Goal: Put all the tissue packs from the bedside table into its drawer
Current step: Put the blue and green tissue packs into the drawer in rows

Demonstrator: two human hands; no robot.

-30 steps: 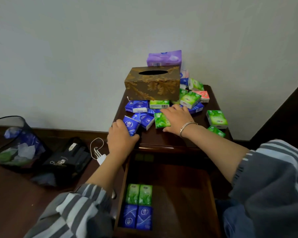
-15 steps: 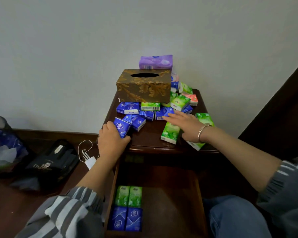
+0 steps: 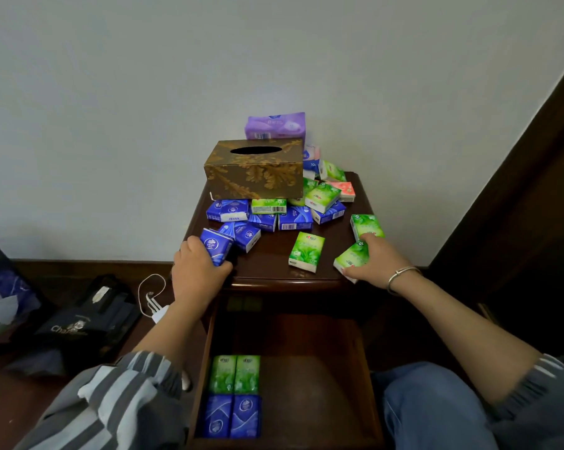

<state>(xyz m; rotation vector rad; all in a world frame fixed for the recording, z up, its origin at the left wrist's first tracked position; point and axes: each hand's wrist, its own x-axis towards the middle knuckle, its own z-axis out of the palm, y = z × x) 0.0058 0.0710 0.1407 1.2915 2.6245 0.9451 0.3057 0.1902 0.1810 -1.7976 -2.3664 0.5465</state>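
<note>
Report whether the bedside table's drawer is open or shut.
Open. The drawer is pulled out, its inside visible from above, holding two green packs and two blue packs at its left side.

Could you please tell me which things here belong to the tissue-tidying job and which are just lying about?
Job: left hand, blue pack it grips, right hand, green pack it holds, pile of packs, drawer.
Lying about: tissue box, black bag, charger.

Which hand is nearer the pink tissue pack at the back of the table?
Right. The right hand, holding a green pack, is in front of the pink pack; the left hand holds a blue pack at the front left corner, farther off.
</note>
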